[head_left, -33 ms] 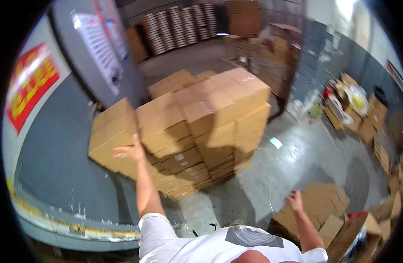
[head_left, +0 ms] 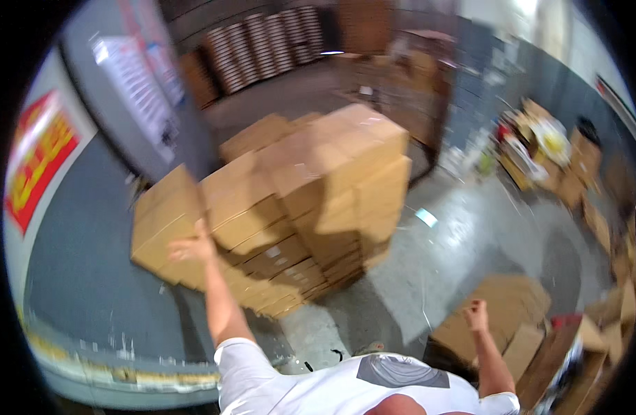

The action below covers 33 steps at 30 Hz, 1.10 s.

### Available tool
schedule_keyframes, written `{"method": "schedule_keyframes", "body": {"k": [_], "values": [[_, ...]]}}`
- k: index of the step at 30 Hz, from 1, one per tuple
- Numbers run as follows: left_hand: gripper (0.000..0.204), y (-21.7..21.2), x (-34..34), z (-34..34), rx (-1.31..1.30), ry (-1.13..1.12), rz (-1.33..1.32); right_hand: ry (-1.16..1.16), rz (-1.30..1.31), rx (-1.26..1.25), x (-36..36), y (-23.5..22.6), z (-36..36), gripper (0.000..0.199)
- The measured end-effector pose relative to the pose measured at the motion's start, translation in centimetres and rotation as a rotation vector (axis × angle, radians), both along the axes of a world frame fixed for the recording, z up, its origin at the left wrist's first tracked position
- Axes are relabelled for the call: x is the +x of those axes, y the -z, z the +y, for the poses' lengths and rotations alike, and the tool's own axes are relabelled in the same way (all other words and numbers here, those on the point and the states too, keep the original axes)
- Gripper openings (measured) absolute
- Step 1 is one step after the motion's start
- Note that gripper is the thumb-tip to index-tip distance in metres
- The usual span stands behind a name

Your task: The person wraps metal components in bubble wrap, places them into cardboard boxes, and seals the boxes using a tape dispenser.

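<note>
My left hand (head_left: pixel 191 246) is stretched out, fingers apart, at the leftmost carton column. It overlaps the front of a brown cardboard carton (head_left: pixel 167 207); whether it touches the carton, I cannot tell. Beside that column, more closed cartons (head_left: pixel 240 190) stand stacked several high in a block, with my shadow across their fronts. My right hand (head_left: pixel 476 315) is low on the right with its fingers curled in, and nothing shows in it. Below and behind it lies flat brown cardboard (head_left: pixel 515 301) on the floor.
A grey wall (head_left: pixel 89 277) with a ledge runs along the left. At the right wall lies a heap of cartons and bags (head_left: pixel 550 149). An open carton (head_left: pixel 574 360) stands at the lower right. Behind the stack is a doorway, with striped stacks (head_left: pixel 262 48) beyond.
The whole scene has shifted slightly left in the view. My left hand keeps its place by the left column. My right hand sits a little farther right over the flat cardboard.
</note>
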<state>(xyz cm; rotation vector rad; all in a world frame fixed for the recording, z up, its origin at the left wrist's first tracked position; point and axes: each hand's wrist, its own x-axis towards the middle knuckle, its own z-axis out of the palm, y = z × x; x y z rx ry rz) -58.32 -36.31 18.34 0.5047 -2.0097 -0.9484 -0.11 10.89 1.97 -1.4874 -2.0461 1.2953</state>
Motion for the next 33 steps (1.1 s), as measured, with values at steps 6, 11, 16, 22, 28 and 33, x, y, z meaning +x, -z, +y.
{"method": "schedule_keyframes", "body": {"k": [6, 11, 16, 22, 28, 33], "values": [[0.099, 4.2, -6.3, -8.6, -0.431, -0.372, 0.187, 0.728, 0.117, -0.041, 26.3, 2.9, -2.1, 0.037], [0.060, 19.7, 14.5, 22.8, -0.297, 0.486, 0.336, 1.021, 0.089, -0.140, 35.9, 5.3, -14.0, 0.033], [0.065, 25.2, 57.6, 45.1, -0.450, 2.032, -0.747, 1.041, 0.238, -0.246, 40.4, 5.2, -22.6, 0.036], [0.036, 13.2, 89.0, 53.3, -0.549, 3.105, 0.314, 1.360, 0.160, -0.074, 44.2, 0.8, -28.8, 0.027], [0.032, 15.6, 106.8, 60.5, -2.312, 2.706, 0.402, 1.715, 0.229, -0.037, 43.4, 1.0, -32.5, 0.022], [0.041, 24.8, 110.9, 64.0, -3.000, 2.058, 1.333, 1.858, 0.312, -0.173, 42.4, -0.5, -30.7, 0.022]]}}
